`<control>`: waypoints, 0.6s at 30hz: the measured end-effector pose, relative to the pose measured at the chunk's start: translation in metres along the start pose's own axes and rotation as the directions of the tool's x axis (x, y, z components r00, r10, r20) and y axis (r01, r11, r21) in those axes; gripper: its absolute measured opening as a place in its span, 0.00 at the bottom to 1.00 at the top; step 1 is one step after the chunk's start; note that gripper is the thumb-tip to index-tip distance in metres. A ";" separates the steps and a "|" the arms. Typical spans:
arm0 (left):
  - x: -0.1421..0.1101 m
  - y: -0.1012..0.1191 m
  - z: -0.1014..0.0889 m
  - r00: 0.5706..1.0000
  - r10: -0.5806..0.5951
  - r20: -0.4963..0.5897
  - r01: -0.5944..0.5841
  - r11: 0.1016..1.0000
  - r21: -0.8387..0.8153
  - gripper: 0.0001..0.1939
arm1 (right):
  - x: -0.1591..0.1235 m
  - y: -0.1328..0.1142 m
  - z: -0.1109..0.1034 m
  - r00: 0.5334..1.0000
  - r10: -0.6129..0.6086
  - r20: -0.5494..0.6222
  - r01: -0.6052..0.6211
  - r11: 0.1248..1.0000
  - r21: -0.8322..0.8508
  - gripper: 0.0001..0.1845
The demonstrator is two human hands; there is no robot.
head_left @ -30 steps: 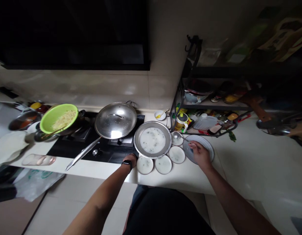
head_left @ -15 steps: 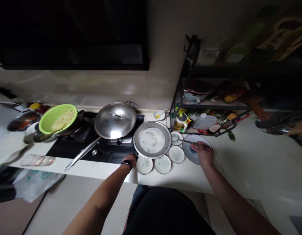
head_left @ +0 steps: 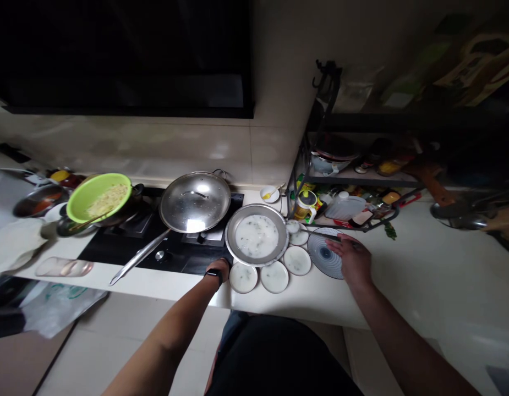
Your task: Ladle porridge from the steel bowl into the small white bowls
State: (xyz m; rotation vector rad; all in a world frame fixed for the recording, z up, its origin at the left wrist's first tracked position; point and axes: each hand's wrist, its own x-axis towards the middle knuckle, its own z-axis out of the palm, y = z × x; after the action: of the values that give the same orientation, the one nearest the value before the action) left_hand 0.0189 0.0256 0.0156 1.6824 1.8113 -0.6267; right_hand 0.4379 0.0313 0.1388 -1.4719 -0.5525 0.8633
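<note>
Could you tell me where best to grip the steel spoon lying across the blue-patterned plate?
Grip the slim steel handle near its end, from the right: that end lies by the right hand; the bowl sits on a small white saucer.

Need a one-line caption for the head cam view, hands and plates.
Right hand at spoon above blue-patterned plate; left hand beside steel plate of milky liquid.

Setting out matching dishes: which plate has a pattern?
The blue-ringed plate by the right hand; the other small plates are plain and pale.
</note>
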 end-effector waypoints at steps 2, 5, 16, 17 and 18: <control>0.000 0.000 0.000 1.000 -0.008 0.017 0.007 0.999 0.034 0.21 | -0.003 0.000 0.008 0.999 0.024 0.031 -0.024 1.000 -0.015 0.21; 0.000 0.001 0.000 1.000 -0.005 0.018 0.004 0.999 0.045 0.20 | -0.009 0.009 0.023 0.994 0.042 0.096 -0.036 0.997 -0.066 0.21; 0.003 -0.001 0.004 1.000 -0.005 0.003 0.005 0.999 0.033 0.20 | -0.048 0.038 0.040 0.430 -0.221 0.875 0.777 0.584 -0.235 0.16; 0.003 -0.001 0.004 1.000 -0.007 0.002 0.007 0.999 0.031 0.20 | -0.052 0.035 0.036 0.305 -0.200 0.931 0.853 0.493 -0.173 0.19; 0.003 -0.001 0.004 1.000 -0.008 0.001 0.008 1.000 0.028 0.21 | -0.054 0.033 0.031 0.221 -0.180 0.958 0.898 0.422 -0.128 0.22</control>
State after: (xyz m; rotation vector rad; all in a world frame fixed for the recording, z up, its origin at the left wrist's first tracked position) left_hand 0.0180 0.0249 0.0111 1.6930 1.8178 -0.6589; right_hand 0.3764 0.0048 0.1186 -1.0906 -2.3709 0.6571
